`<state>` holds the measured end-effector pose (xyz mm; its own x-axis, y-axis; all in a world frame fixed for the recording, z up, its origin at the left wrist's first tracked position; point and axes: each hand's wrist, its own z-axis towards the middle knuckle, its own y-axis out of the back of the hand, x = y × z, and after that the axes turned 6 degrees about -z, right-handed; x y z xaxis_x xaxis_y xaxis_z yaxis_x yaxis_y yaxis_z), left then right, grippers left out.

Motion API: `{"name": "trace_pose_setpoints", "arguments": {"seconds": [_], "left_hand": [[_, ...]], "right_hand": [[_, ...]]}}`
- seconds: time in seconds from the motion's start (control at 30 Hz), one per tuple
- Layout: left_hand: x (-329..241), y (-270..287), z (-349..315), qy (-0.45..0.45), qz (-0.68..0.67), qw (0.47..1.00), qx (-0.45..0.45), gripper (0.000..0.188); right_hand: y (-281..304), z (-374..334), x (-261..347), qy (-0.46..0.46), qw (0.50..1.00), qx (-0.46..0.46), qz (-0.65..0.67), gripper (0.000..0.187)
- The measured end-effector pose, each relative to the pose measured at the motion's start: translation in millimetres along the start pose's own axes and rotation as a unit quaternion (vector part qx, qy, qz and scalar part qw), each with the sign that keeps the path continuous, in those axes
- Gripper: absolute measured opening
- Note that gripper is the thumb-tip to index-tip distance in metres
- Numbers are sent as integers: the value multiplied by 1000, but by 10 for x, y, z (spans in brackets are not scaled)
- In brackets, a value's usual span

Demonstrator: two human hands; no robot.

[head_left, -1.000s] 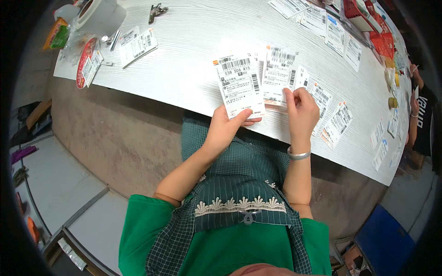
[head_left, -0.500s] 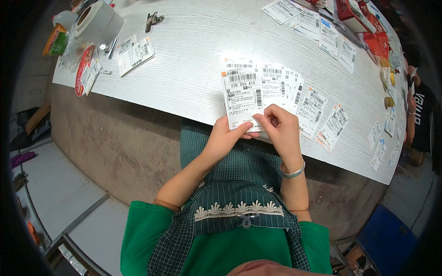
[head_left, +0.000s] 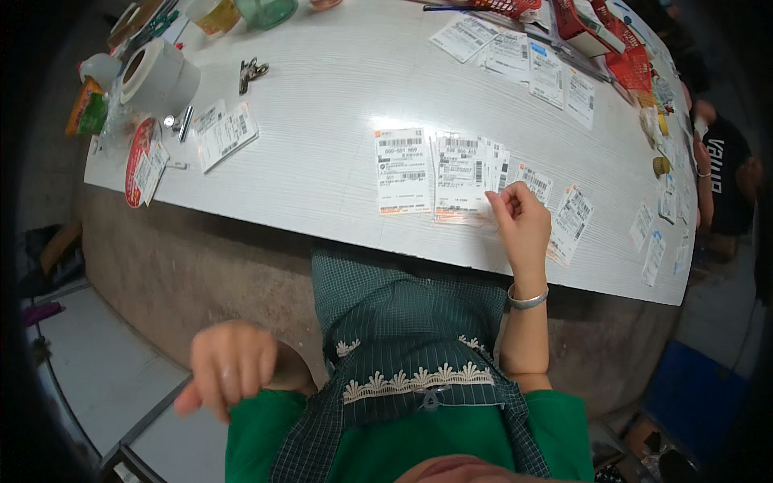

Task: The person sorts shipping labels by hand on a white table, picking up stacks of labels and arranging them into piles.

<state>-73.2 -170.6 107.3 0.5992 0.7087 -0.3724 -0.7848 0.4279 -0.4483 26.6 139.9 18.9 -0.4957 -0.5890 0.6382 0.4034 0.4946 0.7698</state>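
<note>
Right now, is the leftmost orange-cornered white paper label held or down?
Down: the label lies on the white wood-grained table, apart from the left hand and right hand.

r hand [head_left: 522, 221] at label pile [head_left: 459, 179]; l hand [head_left: 231, 366] blurred, well apart

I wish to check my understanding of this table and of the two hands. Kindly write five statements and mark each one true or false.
1. The right hand is at a pile of white labels. True.
2. The left hand holds a label over the table. False: it is away from the table, and no label shows in it.
3. A metal clip lies on the table. True.
4. The white roll stands at the table's right end. False: it is at the left end.
5. A bracelet is on the right arm. True.
</note>
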Motion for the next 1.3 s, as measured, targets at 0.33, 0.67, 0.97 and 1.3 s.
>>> {"name": "trace_pose_setpoints", "arguments": {"seconds": [0.33,0.67,0.97,1.3], "left_hand": [[161,90,-365,238,330,878,-250,60],[146,24,-445,298,368,830,-294,53],[162,3,-581,281,348,826,-342,46],[203,61,-580,275,344,824,-356,38]], "right_hand": [[-344,133,385,170,982,77,-35,17],[-659,914,723,389,890,15,-239,14],[-725,1103,844,341,855,186,-344,34],[-679,1115,859,324,860,228,-322,28]]}}
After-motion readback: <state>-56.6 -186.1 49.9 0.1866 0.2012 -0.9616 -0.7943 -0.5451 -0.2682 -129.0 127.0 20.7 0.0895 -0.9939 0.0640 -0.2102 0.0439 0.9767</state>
